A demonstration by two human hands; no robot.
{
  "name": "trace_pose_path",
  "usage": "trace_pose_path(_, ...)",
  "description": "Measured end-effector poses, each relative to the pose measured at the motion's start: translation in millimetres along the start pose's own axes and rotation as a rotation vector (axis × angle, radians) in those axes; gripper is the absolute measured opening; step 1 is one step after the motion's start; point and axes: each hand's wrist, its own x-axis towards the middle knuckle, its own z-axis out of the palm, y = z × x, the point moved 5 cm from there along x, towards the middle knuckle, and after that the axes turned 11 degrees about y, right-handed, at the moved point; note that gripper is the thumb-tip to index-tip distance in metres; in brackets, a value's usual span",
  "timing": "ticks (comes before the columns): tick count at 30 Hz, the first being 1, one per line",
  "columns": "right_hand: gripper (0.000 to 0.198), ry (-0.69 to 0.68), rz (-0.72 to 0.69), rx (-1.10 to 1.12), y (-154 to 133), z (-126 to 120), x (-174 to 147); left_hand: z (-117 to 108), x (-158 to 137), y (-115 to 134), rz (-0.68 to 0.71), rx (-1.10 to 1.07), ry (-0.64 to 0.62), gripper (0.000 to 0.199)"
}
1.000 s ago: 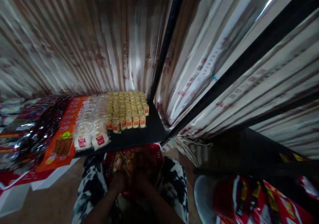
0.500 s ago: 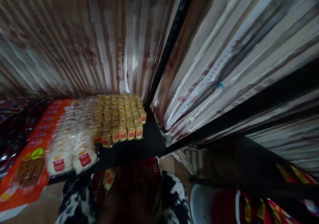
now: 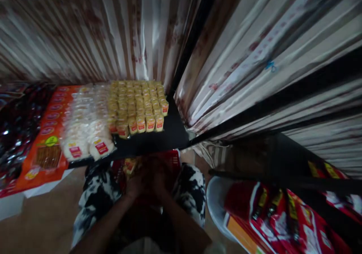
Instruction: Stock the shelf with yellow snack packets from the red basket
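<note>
Both forearms reach down between my knees, into deep shade under the shelf edge. My left hand [image 3: 135, 182] is dim and lies just beside a small yellow packet [image 3: 129, 166]; whether it grips the packet does not show. Close to it, my right hand [image 3: 158, 180] sits over a red printed package or box [image 3: 173, 159]. The fingers of both hands are lost in shadow and blur. Just beyond them, on a black shelf [image 3: 152, 143], stand rows of small yellow wrapped packets [image 3: 138, 109] with red labels.
White round packs [image 3: 85, 133], an orange snack pack [image 3: 49, 141] and dark shiny packs [image 3: 17, 129] line the shelf's left. A striped curtain [image 3: 127, 31] hangs behind, crossed by a black post [image 3: 185, 61]. At lower right are a pale tub [image 3: 216, 197] and red packets [image 3: 305, 220].
My view has tipped downward, so the shelf goods sit higher in the picture. My forearms and hands, barely visible before, now show between my knees.
</note>
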Motion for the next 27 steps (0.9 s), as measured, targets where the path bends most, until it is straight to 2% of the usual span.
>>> trace_pose_path(1,0.021,0.002,0.013,0.032,3.0,-0.7,-1.8,-5.5,-2.5,2.5,-0.007,-0.048,-0.003,0.046)
trace_pose_path(4,0.026,0.039,0.015,0.123,12.9,-7.0,-3.0,-18.2,-10.6,7.1,-0.015,-0.155,0.024,0.042)
trace_pose_path(7,0.023,0.087,-0.009,0.186,17.6,-18.4,-0.1,-29.9,-19.7,8.2,-0.025,-0.111,0.092,0.037)
trace_pose_path(11,0.017,0.118,-0.097,0.248,8.2,-34.1,-1.3,-47.4,-30.1,15.6,0.084,-0.032,0.172,0.032)
trace_pose_path(14,0.016,0.121,-0.166,0.283,-3.2,-44.9,-8.0,-59.3,-34.1,15.2,0.05,-0.071,0.185,0.036)
trace_pose_path(18,0.015,0.149,-0.216,0.35,-13.7,-63.8,-18.6,-79.5,-35.7,10.7,-0.003,-0.273,0.217,0.028)
trace_pose_path(21,0.019,0.158,-0.146,0.529,-17.0,-78.9,-24.4,-97.5,-35.2,6.5,-0.043,-0.515,0.28,0.027)
trace_pose_path(24,0.031,0.072,-0.059,0.744,-23.4,-86.3,-30.1,-112.7,-35.4,7.4,-0.082,-0.749,0.355,0.028)
trace_pose_path(27,0.039,-0.008,-0.032,0.866,-32.3,-88.4,-34.4,-121.2,-37.6,16.4,-0.088,-0.852,0.369,0.028)
